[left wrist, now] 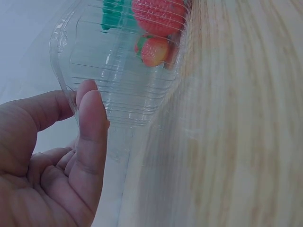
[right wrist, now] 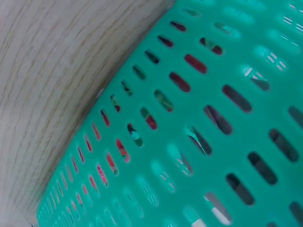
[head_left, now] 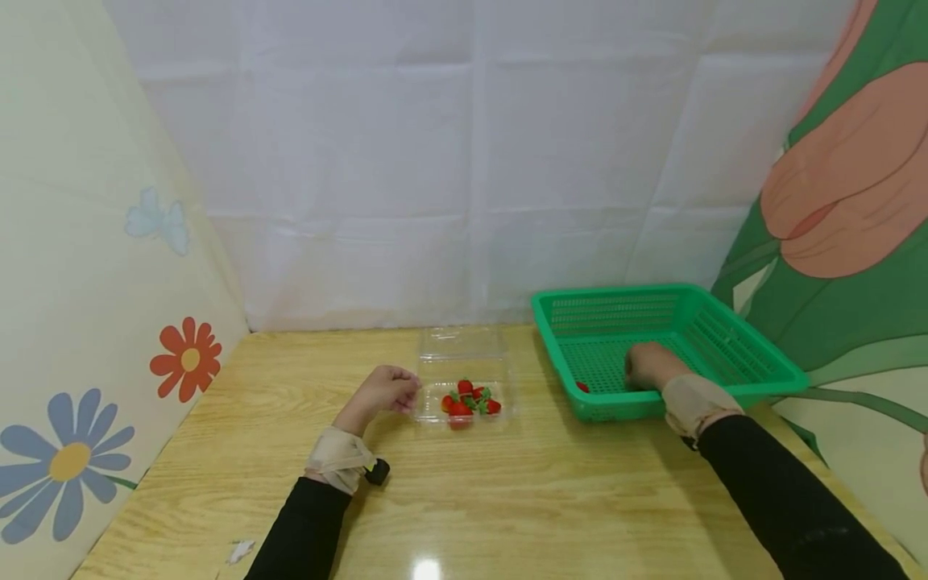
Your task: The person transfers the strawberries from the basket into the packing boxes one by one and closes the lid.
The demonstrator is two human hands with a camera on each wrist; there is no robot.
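Observation:
My left hand (head_left: pixel 387 389) is at the left side of a clear plastic clamshell box (head_left: pixel 429 395), its lid folded back. In the left wrist view the thumb and fingers pinch the rim of this box (left wrist: pixel 71 52). Several strawberries (head_left: pixel 460 409) with green leaves lie inside; a small strawberry (left wrist: pixel 154 51) shows through the wall. My right hand (head_left: pixel 648 366) reaches down into a green slotted basket (head_left: pixel 754 338). Its fingertips are hidden, so whether they hold anything is not visible. Red and green bits show through the slots of the basket wall (right wrist: pixel 156 137).
Left of my right hand, a strawberry (head_left: pixel 582 387) sits inside the basket near its front wall. The wooden table (head_left: pixel 464 499) meets a white cloth backdrop (head_left: pixel 348 161). A torn white scrap (head_left: pixel 241 551) lies at the front left. Flower-printed sheets flank both sides.

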